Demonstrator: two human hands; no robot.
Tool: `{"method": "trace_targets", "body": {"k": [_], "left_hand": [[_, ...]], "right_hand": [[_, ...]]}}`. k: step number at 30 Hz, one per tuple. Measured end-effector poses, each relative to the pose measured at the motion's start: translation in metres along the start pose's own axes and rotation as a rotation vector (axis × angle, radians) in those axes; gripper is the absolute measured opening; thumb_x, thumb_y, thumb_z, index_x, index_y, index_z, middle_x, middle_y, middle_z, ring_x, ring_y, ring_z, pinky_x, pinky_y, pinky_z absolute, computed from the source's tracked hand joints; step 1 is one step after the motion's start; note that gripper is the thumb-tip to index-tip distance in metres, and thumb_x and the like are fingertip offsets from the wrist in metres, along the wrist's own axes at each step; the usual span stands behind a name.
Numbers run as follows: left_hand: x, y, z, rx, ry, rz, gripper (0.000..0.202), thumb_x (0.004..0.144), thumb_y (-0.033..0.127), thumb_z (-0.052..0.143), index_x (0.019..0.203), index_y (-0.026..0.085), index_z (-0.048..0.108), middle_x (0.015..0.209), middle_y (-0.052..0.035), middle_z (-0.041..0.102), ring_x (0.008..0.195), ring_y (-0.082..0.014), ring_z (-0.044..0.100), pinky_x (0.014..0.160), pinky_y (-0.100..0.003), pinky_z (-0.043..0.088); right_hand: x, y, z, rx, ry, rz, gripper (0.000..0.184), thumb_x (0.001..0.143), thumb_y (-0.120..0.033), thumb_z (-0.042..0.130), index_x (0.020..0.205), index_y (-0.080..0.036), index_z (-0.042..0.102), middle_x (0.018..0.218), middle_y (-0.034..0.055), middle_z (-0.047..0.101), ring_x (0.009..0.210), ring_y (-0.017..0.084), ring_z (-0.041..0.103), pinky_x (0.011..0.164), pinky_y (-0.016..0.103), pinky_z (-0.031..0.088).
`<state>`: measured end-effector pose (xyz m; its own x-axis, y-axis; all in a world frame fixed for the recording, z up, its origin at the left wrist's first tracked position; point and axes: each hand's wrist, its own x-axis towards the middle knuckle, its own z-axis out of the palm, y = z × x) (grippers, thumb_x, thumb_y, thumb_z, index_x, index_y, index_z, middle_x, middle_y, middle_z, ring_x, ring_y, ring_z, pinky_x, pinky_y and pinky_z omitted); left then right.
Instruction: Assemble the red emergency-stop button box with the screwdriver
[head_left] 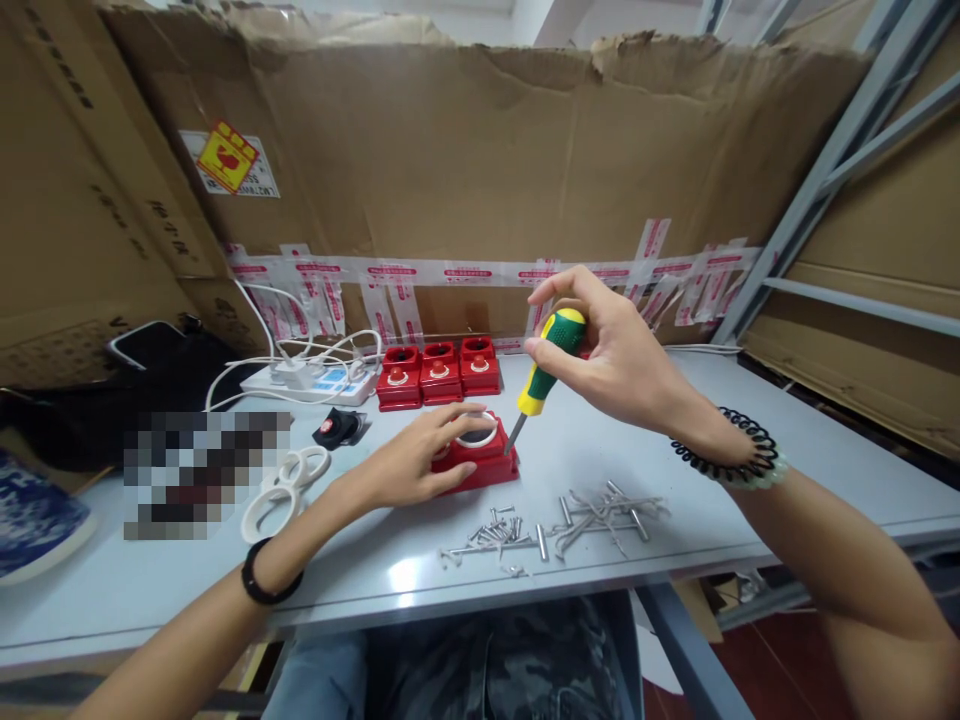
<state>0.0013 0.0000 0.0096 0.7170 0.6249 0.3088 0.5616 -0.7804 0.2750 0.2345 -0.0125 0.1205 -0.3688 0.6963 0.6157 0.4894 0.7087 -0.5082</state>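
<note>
My left hand (420, 455) lies on a red box (480, 462) with a white ring round its top opening, fingers pressed down on it and holding it to the table. My right hand (607, 355) grips a green and yellow screwdriver (547, 375) by the handle. The screwdriver is tilted, and its tip touches the right corner of the red box. Three more red boxes (439, 375) stand in a row behind it.
Loose screws (495, 535) and bent metal pieces (600, 515) lie near the table's front edge. White rings (289, 485) rest at the left. A power strip (315, 380) with white cables sits at the back left. Cardboard walls (480, 170) close the back, and a metal rack (825, 150) stands right.
</note>
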Motion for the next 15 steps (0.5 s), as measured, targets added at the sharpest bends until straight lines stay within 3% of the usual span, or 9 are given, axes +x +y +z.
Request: {"method": "trace_targets", "body": {"k": [5,8,12,15], "left_hand": [[0.006,-0.006,0.004,0.167,0.151,-0.327,0.053,0.088,0.05,0.051,0.135,0.027,0.045,0.113,-0.0101,0.046,0.097,-0.0274,0.056,0.087,-0.046,0.047],[0.004,-0.016,-0.001,0.078,0.152,-0.5,0.056,0.089,0.057,0.043,0.137,0.028,0.045,0.109,-0.0077,0.043,0.087,-0.0232,0.059,0.085,-0.044,0.049],[-0.005,-0.028,-0.016,-0.18,0.016,-0.408,0.051,0.09,0.053,0.043,0.138,0.035,0.042,0.12,-0.0053,0.046,0.094,-0.0208,0.058,0.089,-0.04,0.048],[-0.006,-0.031,-0.019,-0.265,0.012,-0.324,0.05,0.088,0.05,0.05,0.135,0.033,0.044,0.128,-0.0054,0.048,0.097,-0.0215,0.056,0.086,-0.037,0.049]], "right_hand": [[0.002,0.005,0.003,0.019,-0.009,0.003,0.025,0.079,-0.021,0.057,0.101,-0.021,0.045,0.068,-0.0046,0.048,0.055,0.009,0.04,0.051,0.026,0.034],[0.004,0.009,0.008,0.028,-0.015,0.001,0.025,0.079,-0.021,0.057,0.102,-0.021,0.045,0.068,-0.0047,0.048,0.055,0.009,0.04,0.051,0.026,0.035],[0.005,0.011,0.02,0.027,-0.016,-0.017,0.023,0.08,-0.022,0.057,0.1,-0.019,0.047,0.067,-0.0053,0.047,0.056,0.009,0.041,0.053,0.025,0.037],[0.005,0.011,0.03,0.049,-0.026,-0.028,0.02,0.081,-0.024,0.056,0.098,-0.018,0.048,0.068,-0.0051,0.047,0.057,0.009,0.041,0.053,0.024,0.037]]}}
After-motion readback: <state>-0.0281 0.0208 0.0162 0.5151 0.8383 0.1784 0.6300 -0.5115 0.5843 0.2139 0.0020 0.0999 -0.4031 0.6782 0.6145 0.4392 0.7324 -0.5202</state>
